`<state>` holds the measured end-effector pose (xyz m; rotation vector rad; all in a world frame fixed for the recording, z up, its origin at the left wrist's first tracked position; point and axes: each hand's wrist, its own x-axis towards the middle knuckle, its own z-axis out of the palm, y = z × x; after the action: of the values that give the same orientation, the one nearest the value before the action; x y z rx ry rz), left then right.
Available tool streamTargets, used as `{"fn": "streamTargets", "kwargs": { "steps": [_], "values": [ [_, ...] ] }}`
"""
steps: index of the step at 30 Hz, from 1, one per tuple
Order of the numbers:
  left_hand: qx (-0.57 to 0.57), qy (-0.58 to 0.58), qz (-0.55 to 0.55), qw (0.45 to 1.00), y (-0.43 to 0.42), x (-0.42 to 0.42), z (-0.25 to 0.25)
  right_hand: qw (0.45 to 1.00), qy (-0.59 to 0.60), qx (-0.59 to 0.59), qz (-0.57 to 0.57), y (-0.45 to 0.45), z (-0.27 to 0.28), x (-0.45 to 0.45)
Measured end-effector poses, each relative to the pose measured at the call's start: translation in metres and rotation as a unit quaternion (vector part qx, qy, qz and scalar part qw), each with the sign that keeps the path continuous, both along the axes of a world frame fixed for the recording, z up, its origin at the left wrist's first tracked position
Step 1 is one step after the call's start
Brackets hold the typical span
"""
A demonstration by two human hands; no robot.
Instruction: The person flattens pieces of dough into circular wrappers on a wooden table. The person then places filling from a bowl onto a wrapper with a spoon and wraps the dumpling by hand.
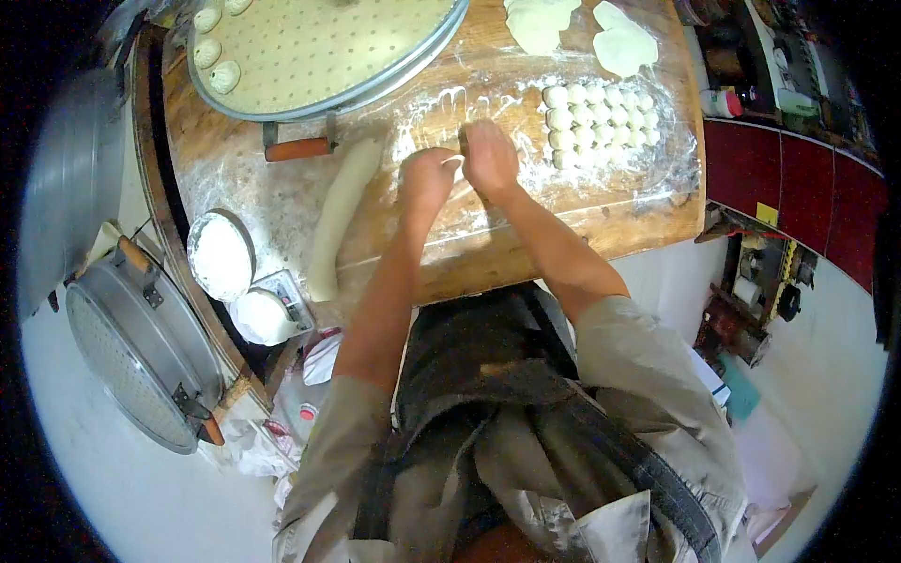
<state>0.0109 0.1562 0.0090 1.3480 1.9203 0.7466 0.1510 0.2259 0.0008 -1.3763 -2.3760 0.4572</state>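
Observation:
My left hand [429, 183] is closed at the middle of the floury wooden table, pinching a small pale piece of dough [454, 166] whose edge shows between my hands. Close beside it, my right hand [491, 161] has its fingers bent down against the board; whatever lies under them is hidden. To the left of my hands lies a long, thick roll of dough [340, 220]. Small dough balls [601, 125] sit in close rows to the right. Flat, thin dough rounds [626, 42] lie overlapped at the far right, with another flat pile [540, 23] beside them.
A large round steamer tray [319, 56] with several pleated buns [223, 77] stands at the far left, its wooden handle [298, 149] toward me. A bowl of flour [221, 255] and a scale [286, 293] holding a white bowl are near the left edge. Another steamer [141, 347] stands below.

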Motion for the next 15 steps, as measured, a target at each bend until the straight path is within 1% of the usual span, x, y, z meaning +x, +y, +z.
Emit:
{"fn": "streamTargets", "kwargs": {
  "steps": [1,2,3,5,6,7,8,9,10,12,13,15],
  "values": [
    [0.005,-0.036,0.018,0.999,-0.001,-0.008,-0.007,0.999,-0.002,-0.026,0.018,-0.010,0.006,0.010],
    [-0.047,-0.102,0.056,0.992,-0.011,-0.015,-0.009,0.997,-0.050,-0.045,0.041,-0.027,0.003,0.029],
    [-0.046,-0.102,0.055,0.992,-0.027,-0.020,-0.020,0.997,-0.051,-0.044,0.041,-0.035,0.013,0.036],
    [0.012,-0.206,0.110,0.972,-0.053,-0.021,-0.043,0.980,-0.119,-0.144,0.075,-0.032,0.027,0.042],
    [0.004,-0.157,0.097,0.983,-0.049,-0.013,0.002,0.999,0.002,-0.007,0.035,-0.035,0.004,0.037],
    [-0.002,-0.155,0.097,0.983,-0.040,-0.012,0.019,0.999,0.004,-0.013,0.034,-0.025,0.000,0.023],
    [-0.013,-0.092,0.031,0.995,-0.028,-0.013,0.026,1.000,-0.010,-0.003,0.008,-0.006,0.000,0.006],
    [-0.022,-0.031,-0.034,0.999,-0.017,-0.014,0.026,0.999,-0.025,0.008,-0.017,0.004,-0.002,-0.005],
    [-0.005,-0.027,-0.056,0.998,-0.005,-0.015,0.019,0.999,-0.027,0.011,-0.017,0.009,-0.002,-0.010],
    [0.006,-0.022,-0.035,0.999,-0.001,-0.018,0.007,1.000,-0.005,0.020,0.006,0.017,0.004,-0.016],
    [0.010,-0.016,-0.014,1.000,-0.002,-0.022,-0.001,1.000,-0.006,0.025,0.006,0.005,0.002,-0.003],
    [0.030,0.010,-0.002,0.999,-0.020,-0.037,-0.008,0.997,-0.052,-0.031,0.054,-0.035,-0.006,0.032]
  ]
}}
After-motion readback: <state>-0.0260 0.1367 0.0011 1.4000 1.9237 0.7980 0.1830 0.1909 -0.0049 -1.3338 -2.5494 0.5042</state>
